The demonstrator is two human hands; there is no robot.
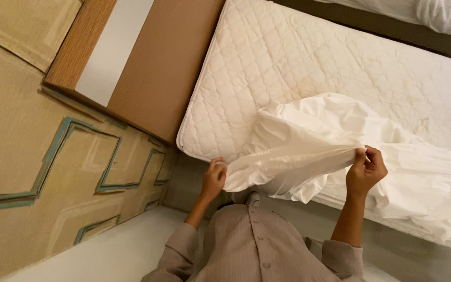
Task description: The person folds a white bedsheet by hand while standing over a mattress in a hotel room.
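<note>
Fingers of the left hand (213, 179) pinched together on one edge of a white sheet (309, 151); fingers of the right hand (365, 171) likewise clamped on the same edge, farther along. Between the two grips the hem runs taut, approx. level, w/ a fold of cloth sagging just below it toward the person's chest. Beyond the fingers the rest of the sheet lies bunched in a loose heap on the mattress (288, 57), trailing off past the right hand to the frame's edge. Mattress is bare, quilted, cream-coloured, its rounded corner just beyond the left-hand fingers. Past that corner, a brown headboard panel (163, 62) w/ a wood-trimmed pale strip beside it. Outward from the left hand, a tan carpet (32, 151) w/ teal angular line pattern. Nearest the camera, below both wrists, the person's striped grey-brown button shirt (257, 245), sleeves pushed up the forearms. At the far top corner, well apart from the hands, a second bed's white linen (439, 15).
</note>
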